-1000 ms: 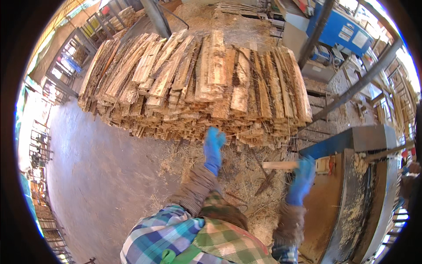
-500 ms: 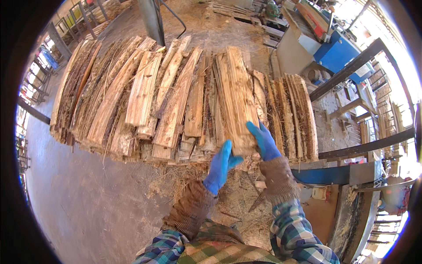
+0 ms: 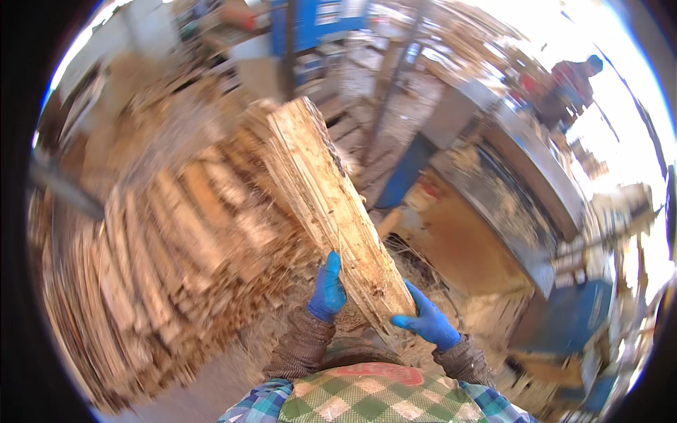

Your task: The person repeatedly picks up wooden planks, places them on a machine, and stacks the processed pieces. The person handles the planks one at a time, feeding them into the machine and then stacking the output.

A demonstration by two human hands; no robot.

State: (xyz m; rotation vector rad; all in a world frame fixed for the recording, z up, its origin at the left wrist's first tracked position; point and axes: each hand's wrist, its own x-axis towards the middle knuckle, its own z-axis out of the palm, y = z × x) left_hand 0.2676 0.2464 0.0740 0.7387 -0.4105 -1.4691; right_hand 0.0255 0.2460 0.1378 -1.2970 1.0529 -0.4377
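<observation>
A long rough wooden plank (image 3: 331, 218) with a bark-dark edge slants up and left in front of my body. Its lower edges look layered; whether it is one plank or several pressed together I cannot tell. In a blue glove, my left hand (image 3: 328, 289) is closed on its left edge near the lower end. My right hand (image 3: 427, 317), gloved the same, clasps the right edge close to that end, thumb over the top face. The fingers beneath are hidden. To the left lies a wide stack of rough planks (image 3: 141, 254), smeared by motion.
At the right stands a machine bench (image 3: 486, 201) with a metal top strewn with wood chips. A blue cabinet (image 3: 321, 25) is at the far side. Beyond the bench, a person (image 3: 568, 88) appears at the upper right. Thin metal posts (image 3: 395, 77) rise between.
The plank has come off the stack and is now held close to me in both hands. My view has swung right, so the stack sits at the left and the bench is nearer the middle.
</observation>
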